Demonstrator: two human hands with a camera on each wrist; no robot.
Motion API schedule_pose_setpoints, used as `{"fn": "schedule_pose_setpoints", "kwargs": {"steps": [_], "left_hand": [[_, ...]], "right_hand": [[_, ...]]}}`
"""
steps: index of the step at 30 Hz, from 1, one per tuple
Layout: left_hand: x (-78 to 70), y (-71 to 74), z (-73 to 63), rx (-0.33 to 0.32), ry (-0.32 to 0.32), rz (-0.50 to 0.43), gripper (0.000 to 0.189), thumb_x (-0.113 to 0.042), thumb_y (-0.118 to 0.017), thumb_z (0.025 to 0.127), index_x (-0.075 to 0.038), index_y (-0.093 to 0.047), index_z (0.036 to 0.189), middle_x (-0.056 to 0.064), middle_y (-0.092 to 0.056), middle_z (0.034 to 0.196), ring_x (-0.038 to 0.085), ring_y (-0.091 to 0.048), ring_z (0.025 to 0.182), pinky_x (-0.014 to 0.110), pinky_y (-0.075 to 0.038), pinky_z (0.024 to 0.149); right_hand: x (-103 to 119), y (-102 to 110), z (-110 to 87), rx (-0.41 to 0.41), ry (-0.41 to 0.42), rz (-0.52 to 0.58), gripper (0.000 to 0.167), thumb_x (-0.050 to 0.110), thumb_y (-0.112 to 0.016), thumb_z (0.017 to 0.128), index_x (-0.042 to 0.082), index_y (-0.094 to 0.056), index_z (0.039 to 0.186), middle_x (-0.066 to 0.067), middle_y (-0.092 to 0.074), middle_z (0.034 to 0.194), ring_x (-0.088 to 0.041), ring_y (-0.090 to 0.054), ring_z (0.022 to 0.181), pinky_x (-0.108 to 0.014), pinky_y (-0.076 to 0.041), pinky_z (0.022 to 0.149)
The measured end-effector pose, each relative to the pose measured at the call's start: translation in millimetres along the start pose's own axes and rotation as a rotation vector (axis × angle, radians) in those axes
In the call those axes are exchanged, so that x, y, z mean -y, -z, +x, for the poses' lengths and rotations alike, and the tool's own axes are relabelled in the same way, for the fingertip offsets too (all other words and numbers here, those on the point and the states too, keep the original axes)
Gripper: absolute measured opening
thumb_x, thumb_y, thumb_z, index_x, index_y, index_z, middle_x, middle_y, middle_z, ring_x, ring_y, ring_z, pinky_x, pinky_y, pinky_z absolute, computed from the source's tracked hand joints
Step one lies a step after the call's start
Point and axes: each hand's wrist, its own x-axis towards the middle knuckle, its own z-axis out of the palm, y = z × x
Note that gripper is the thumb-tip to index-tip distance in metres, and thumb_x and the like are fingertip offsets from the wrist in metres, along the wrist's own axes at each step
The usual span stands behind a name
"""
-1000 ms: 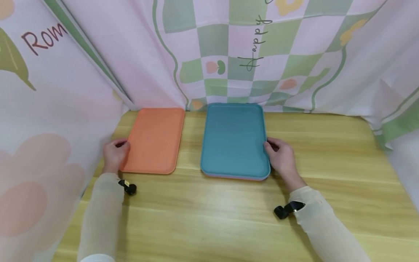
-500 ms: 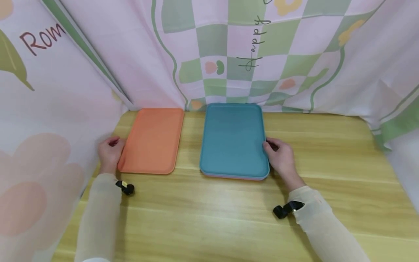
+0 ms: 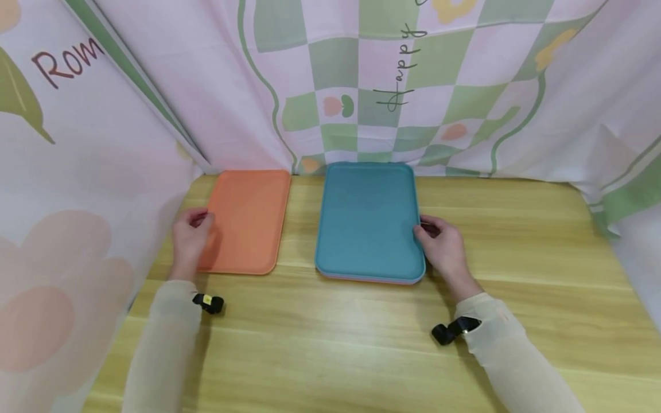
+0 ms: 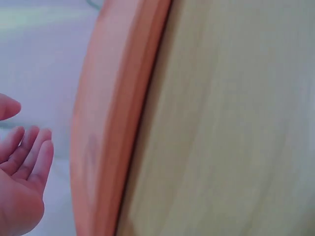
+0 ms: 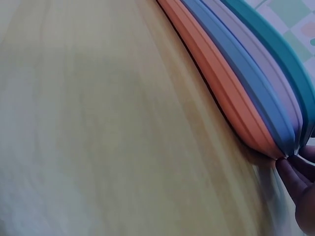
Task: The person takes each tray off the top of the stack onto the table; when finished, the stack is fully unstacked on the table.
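Four stacked trays, orange tray, curtain behind

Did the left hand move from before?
Yes, to the right: in the head view, the left hand now overlaps more of the unmoved orange tray.

Left forearm rises from the lower left of the head view to the left hand, left of centre; in the left wrist view, fingers side by side, slightly bent, thumb apart from them. Right forearm slants up and leftward from the lower right to the right hand, thumb and fingers bent in a pinch, tips toward upper left; right wrist view shows only part of it, lower right.
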Motion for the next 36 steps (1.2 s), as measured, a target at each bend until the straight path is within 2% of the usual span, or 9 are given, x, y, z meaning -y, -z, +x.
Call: {"fn": "schedule_pose_setpoints", "kwargs": {"steps": [6,10,18,26,32,36], "left_hand": [[-16.4,-19.2,-12.4,0.102,-0.063,-0.053,0.035,-0.012,-0.066,0.103,0.008,-0.068,0.132,0.007,-0.069,0.114,-0.004,-0.058,0.091,0.008,-0.049,0.081],[-26.3,-30.7,-18.9,0.163,-0.083,-0.061,0.035,-0.012,-0.067,0.104,0.007,-0.067,0.133,0.014,-0.070,0.120,-0.003,-0.059,0.094,0.009,-0.050,0.084],[-40.0,-51.5,-29.0,0.273,-0.107,-0.074,0.037,-0.015,-0.067,0.105,0.006,-0.066,0.135,0.024,-0.069,0.131,0.011,-0.061,0.107,0.010,-0.051,0.086],[-53.3,-80.3,-42.3,0.388,-0.129,-0.165,0.033,-0.010,-0.068,0.105,0.009,-0.066,0.133,0.028,-0.068,0.133,0.020,-0.066,0.113,0.011,-0.054,0.087],[-63.4,-99.6,-54.3,0.454,-0.151,-0.179,0.031,-0.007,-0.067,0.104,0.008,-0.068,0.131,0.028,-0.070,0.132,0.033,-0.067,0.119,0.012,-0.054,0.086],[-69.8,-110.8,-62.3,0.489,-0.158,-0.169,0.030,-0.008,-0.067,0.104,0.006,-0.069,0.131,0.026,-0.071,0.132,0.036,-0.068,0.122,0.018,-0.056,0.091]], "right_hand": [[2,0,0.3,-0.013,0.004,-0.004,0.041,0.015,-0.064,0.106,-0.009,-0.066,0.139,-0.031,-0.072,0.133,-0.043,-0.071,0.121,0.001,-0.043,0.079],[4,1,-0.7,-0.004,0.001,-0.011,0.041,0.016,-0.064,0.107,-0.008,-0.067,0.139,-0.032,-0.072,0.131,-0.044,-0.071,0.121,0.001,-0.043,0.078],[6,3,-1.6,0.011,-0.007,-0.014,0.042,0.018,-0.064,0.107,-0.007,-0.067,0.140,-0.031,-0.072,0.132,-0.045,-0.071,0.122,0.000,-0.043,0.078],[7,5,-2.1,0.016,-0.007,-0.011,0.042,0.019,-0.064,0.107,-0.006,-0.067,0.140,-0.031,-0.072,0.133,-0.044,-0.071,0.124,0.000,-0.044,0.078],[7,5,-2.6,0.029,-0.023,-0.013,0.043,0.021,-0.064,0.108,-0.004,-0.067,0.142,-0.029,-0.071,0.136,-0.043,-0.070,0.126,-0.001,-0.044,0.078],[6,6,-2.1,0.028,-0.023,-0.016,0.043,0.022,-0.064,0.108,-0.005,-0.067,0.142,-0.030,-0.071,0.135,-0.043,-0.070,0.125,-0.001,-0.044,0.078]]}}
